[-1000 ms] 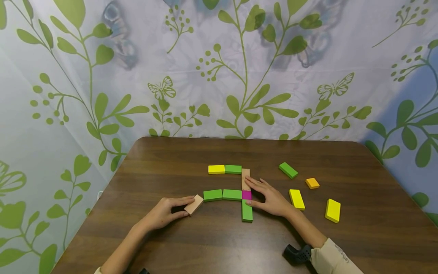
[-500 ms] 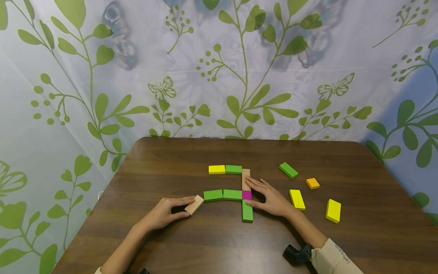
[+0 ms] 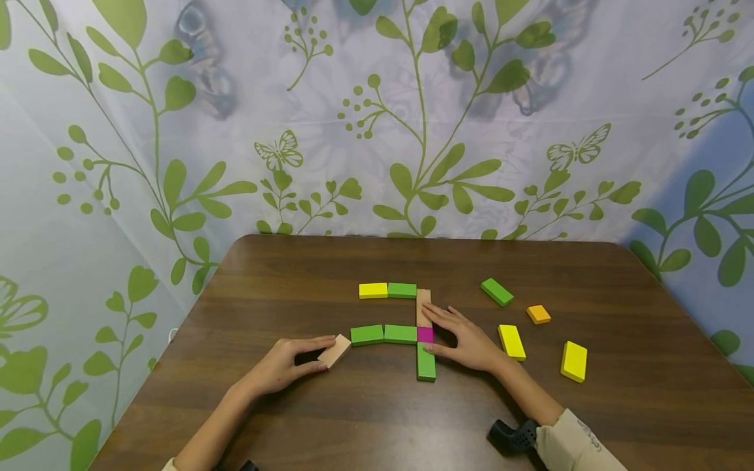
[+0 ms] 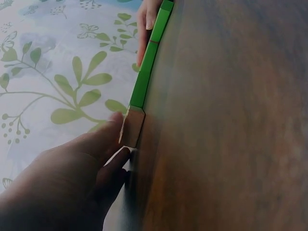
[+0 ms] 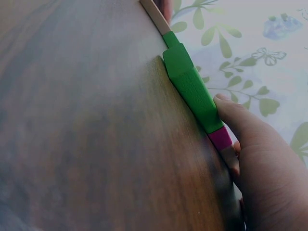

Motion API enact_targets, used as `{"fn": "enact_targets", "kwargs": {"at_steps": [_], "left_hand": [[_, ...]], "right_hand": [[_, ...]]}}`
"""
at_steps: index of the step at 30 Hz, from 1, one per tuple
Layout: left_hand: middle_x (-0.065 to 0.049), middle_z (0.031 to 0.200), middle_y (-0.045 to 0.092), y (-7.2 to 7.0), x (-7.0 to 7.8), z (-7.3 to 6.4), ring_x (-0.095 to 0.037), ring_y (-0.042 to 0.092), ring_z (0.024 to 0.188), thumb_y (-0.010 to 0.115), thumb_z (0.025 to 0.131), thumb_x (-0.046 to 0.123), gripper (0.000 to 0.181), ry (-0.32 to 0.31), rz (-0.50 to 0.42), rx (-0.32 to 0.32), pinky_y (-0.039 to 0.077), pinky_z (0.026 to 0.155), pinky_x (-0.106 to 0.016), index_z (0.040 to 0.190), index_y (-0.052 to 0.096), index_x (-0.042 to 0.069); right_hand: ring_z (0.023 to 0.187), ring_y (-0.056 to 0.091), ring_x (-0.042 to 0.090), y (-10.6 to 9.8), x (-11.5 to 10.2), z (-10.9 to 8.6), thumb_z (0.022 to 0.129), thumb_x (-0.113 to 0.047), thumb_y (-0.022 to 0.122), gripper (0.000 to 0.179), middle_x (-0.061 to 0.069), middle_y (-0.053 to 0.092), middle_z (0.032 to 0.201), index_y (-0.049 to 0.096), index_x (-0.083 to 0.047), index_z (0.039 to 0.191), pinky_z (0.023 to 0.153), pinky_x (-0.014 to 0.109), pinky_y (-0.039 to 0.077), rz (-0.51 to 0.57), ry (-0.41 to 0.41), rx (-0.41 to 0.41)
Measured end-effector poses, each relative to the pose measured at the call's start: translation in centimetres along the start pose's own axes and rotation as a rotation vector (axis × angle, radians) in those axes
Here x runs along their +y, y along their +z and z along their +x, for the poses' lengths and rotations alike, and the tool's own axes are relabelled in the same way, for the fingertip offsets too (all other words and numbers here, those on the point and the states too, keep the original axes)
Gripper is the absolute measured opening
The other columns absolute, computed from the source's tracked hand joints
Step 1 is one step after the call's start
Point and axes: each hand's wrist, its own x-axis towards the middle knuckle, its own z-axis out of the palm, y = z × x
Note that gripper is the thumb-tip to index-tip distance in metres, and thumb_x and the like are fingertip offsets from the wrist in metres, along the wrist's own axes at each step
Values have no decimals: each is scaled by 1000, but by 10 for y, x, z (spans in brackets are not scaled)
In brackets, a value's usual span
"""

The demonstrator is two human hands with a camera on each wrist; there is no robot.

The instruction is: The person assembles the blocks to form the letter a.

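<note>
My left hand (image 3: pixel 283 367) pinches a plain wooden block (image 3: pixel 334 352) between thumb and fingers; the block lies at an angle to the left end of a row of two green blocks (image 3: pixel 367 335). In the left wrist view, that wooden block (image 4: pixel 134 126) sits close against the green one. My right hand (image 3: pixel 466 340) rests over a column of blocks. Its fingertips touch a long plain wooden block (image 3: pixel 423 308), and its thumb touches a green block (image 3: pixel 426 363). Between these two lies a small magenta block (image 3: pixel 425 335), seen also in the right wrist view.
Behind the row, a yellow block (image 3: pixel 374 291) and a green block (image 3: pixel 402 291) lie end to end, reaching the wooden block. To the right lie a loose green block (image 3: pixel 497 292), a small orange block (image 3: pixel 538 314) and two yellow blocks (image 3: pixel 511 343). A patterned curtain (image 3: pixel 377 118) hangs behind the table.
</note>
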Motion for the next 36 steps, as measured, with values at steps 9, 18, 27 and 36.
{"fn": "enact_targets", "kwargs": {"at_steps": [9, 18, 27, 36], "left_hand": [[1, 131, 53, 4, -5, 7, -15, 49, 119, 55, 94, 27, 39, -53, -34, 62, 44, 93, -38, 130, 55, 14], [-19, 133, 48, -13, 18, 18, -35, 40, 125, 52, 86, -5, 46, -38, -203, -33, 37, 100, -42, 132, 51, 2], [-21, 137, 42, -21, 21, 20, -38, 34, 128, 64, 82, 1, 52, -38, -215, -149, 34, 97, -57, 132, 49, 0], [-16, 135, 47, -20, 20, 21, -37, 35, 128, 69, 83, 11, 52, -49, -203, -158, 29, 100, -56, 131, 51, 0]], "right_hand": [[135, 24, 30, 1, -1, 1, 84, -54, 59, 76, -3, 26, 150, 31, -20, 146, 108, 52, 14, -2, -21, 6], [135, 24, 28, 1, -1, 0, 84, -54, 59, 76, -4, 25, 150, 30, -21, 146, 109, 52, 14, -3, -18, 4], [136, 22, 31, 0, -1, 0, 83, -54, 59, 76, -3, 27, 149, 31, -21, 146, 108, 53, 15, -5, -12, 12], [136, 21, 32, 0, -1, -1, 83, -54, 59, 76, -4, 26, 149, 31, -21, 146, 108, 53, 15, -1, -15, 10]]}}
